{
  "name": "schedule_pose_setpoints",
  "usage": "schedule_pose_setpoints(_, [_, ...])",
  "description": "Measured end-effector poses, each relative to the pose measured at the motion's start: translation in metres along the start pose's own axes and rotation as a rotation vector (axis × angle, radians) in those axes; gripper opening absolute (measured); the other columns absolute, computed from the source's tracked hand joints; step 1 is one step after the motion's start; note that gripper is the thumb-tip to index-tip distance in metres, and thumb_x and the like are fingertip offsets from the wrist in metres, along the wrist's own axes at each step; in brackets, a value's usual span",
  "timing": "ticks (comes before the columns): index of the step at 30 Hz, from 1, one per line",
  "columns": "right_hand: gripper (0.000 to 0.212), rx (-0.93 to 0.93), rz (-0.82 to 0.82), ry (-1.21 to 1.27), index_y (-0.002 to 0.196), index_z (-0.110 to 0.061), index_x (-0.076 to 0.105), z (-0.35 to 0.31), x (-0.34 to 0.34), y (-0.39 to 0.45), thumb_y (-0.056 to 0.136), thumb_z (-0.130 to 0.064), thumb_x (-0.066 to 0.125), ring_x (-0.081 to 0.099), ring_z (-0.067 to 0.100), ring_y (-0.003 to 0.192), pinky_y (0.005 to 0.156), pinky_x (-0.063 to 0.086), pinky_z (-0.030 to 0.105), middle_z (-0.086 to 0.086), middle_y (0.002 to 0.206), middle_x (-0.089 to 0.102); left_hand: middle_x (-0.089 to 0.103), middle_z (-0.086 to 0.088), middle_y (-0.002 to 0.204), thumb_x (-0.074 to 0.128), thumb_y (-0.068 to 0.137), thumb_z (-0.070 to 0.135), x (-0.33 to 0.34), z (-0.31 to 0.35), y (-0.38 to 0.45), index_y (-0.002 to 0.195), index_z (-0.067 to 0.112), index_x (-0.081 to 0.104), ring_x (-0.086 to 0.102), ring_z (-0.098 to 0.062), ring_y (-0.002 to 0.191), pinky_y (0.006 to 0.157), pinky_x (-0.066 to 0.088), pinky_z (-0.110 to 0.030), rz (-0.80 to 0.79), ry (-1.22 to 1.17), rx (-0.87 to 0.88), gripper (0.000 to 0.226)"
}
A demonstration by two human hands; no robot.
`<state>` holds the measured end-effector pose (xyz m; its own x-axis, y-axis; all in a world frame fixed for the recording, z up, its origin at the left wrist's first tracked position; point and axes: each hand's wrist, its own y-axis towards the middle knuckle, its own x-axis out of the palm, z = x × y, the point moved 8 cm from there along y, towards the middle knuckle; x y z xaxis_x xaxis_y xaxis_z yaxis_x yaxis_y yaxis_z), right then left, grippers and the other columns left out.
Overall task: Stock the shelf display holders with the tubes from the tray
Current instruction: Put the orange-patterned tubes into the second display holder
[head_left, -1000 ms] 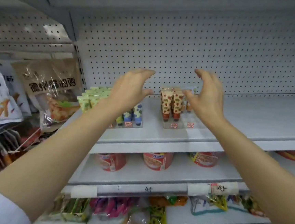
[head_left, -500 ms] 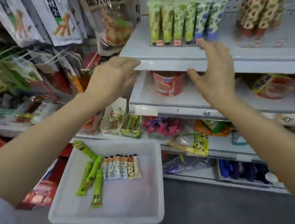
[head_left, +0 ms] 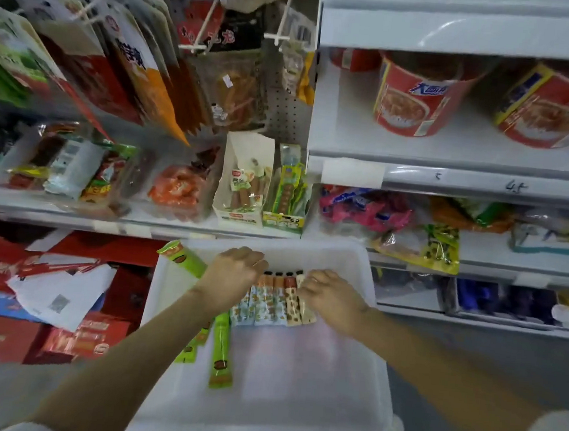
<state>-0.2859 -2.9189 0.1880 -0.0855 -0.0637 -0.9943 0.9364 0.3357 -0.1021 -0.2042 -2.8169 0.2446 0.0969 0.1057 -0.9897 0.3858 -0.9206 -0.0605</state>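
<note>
White shelving [head_left: 453, 161] fills the upper right, its front edges running level; two red noodle tubs [head_left: 420, 100] stand on the middle shelf. Hanging snack bags [head_left: 124, 64] crowd the upper left. Grey floor [head_left: 469, 362] lies open to the right of the tray.

The white tray [head_left: 348, 375] sits low at centre, its near half bare, its far rim close under the lower shelf edge. Green tubes [head_left: 221, 350] lie along its left side, one propped on the far left corner. A row of patterned tubes [head_left: 270, 303] lies side by side near the far wall.

Left hand [head_left: 233, 274] rests curled over the left end of that row; whether it grips a tube cannot be told. Right hand [head_left: 329, 295] rests curled on the right end, grip likewise unclear.

Half a second ago both hands were raised, spread, at shelf height; the view has since dropped to the tray.
</note>
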Motion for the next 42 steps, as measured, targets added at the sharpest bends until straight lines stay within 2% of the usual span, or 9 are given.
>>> schedule_pose_setpoints(5, [0.010,-0.225,-0.168,-0.241,0.076,-0.023,0.066,-0.015,0.074,0.011,0.070,-0.014,0.065,0.059,0.018,0.078,0.071,0.047,0.030,-0.005,0.078,0.063,0.071,-0.004,0.092,0.077,0.051,-0.001,0.056,-0.003,-0.018,0.089,0.015,0.070,0.067,-0.025,0.077,0.062,0.056,-0.034,-0.058,-0.047,0.007,0.042])
schedule_pose_setpoints(10, [0.020,-0.322,-0.107,-0.333,0.093,-0.020,0.064,-0.016,0.085,0.025,0.083,-0.011,0.049,0.059,0.024,0.090,0.086,0.040,0.035,0.001,0.094,0.064,0.072,-0.004,0.089,0.073,0.054,-0.002,0.075,0.007,-0.025,0.090,0.014,0.071,0.068,-0.024,0.075,0.059,0.057,-0.034,-0.017,-0.070,0.060,0.040])
schedule_pose_setpoints(15, [0.020,-0.314,-0.136,-0.350,0.085,-0.019,0.066,-0.015,0.082,0.023,0.082,-0.011,0.048,0.057,0.021,0.074,0.083,0.045,0.034,-0.002,0.078,0.063,0.071,0.000,0.090,0.039,0.070,0.008,0.089,0.041,-0.020,0.089,0.018,0.072,0.067,-0.020,0.078,0.062,0.056,-0.031,-0.024,-0.111,0.207,0.039])
schedule_pose_setpoints(18, [0.034,-0.288,-0.086,-0.285,0.082,-0.021,0.068,-0.012,0.068,0.017,0.082,-0.007,0.038,0.059,0.018,0.063,0.092,0.047,0.034,-0.003,0.070,0.062,0.069,0.003,0.093,0.055,0.073,0.009,0.107,0.065,-0.005,0.090,0.021,0.071,0.064,-0.018,0.086,0.073,0.055,-0.031,-0.069,-0.042,0.348,0.026])
schedule_pose_setpoints(22, [0.036,-0.172,0.024,-0.051,0.088,-0.019,0.065,0.005,0.030,-0.001,0.077,-0.004,0.035,0.059,0.017,0.072,0.105,0.032,0.035,-0.002,0.076,0.057,0.070,0.004,0.081,0.072,0.066,0.012,0.120,0.084,0.032,0.077,0.022,0.072,0.063,-0.016,0.083,0.081,0.051,-0.029,-0.140,0.089,0.481,0.015])
schedule_pose_setpoints(27, [0.058,0.148,-0.017,0.542,0.126,-0.014,0.050,0.035,-0.012,-0.029,0.074,0.010,0.041,0.051,0.021,0.102,0.094,0.042,0.033,0.005,0.112,0.055,0.065,0.025,0.090,0.055,0.081,0.055,0.128,0.072,0.065,0.105,0.038,0.072,0.056,0.014,0.075,0.072,0.028,-0.004,-0.260,0.083,0.212,0.034])
schedule_pose_setpoints(31, [0.019,0.470,0.135,0.959,0.111,-0.018,0.045,0.061,-0.038,-0.043,0.097,-0.006,0.039,0.048,0.006,0.071,0.069,0.045,0.036,-0.007,0.085,0.051,0.059,-0.007,0.117,0.053,0.092,0.015,0.116,0.093,0.068,0.114,0.016,0.065,0.057,-0.021,0.104,0.095,0.042,-0.030,-0.340,0.042,0.546,0.025])
schedule_pose_setpoints(36, [0.024,0.670,0.335,1.365,0.110,-0.019,0.055,0.093,-0.071,-0.062,0.096,-0.002,0.045,0.060,0.018,0.074,0.072,0.051,0.039,0.012,0.097,0.066,0.064,0.005,0.107,0.058,0.084,0.019,0.050,0.057,0.076,0.104,0.024,0.061,0.058,-0.018,0.096,0.081,0.051,-0.032,-0.007,-0.381,0.305,0.021])
schedule_pose_setpoints(42, [0.028,0.689,0.586,1.592,0.112,-0.018,0.060,0.125,-0.149,-0.086,0.097,0.001,0.045,0.064,0.017,0.098,0.083,0.053,0.027,0.006,0.106,0.069,0.070,0.013,0.103,0.070,0.085,0.043,-0.090,0.004,0.070,0.113,0.033,0.060,0.066,-0.008,0.097,0.081,0.055,-0.034,0.275,-0.778,-0.144,0.031])
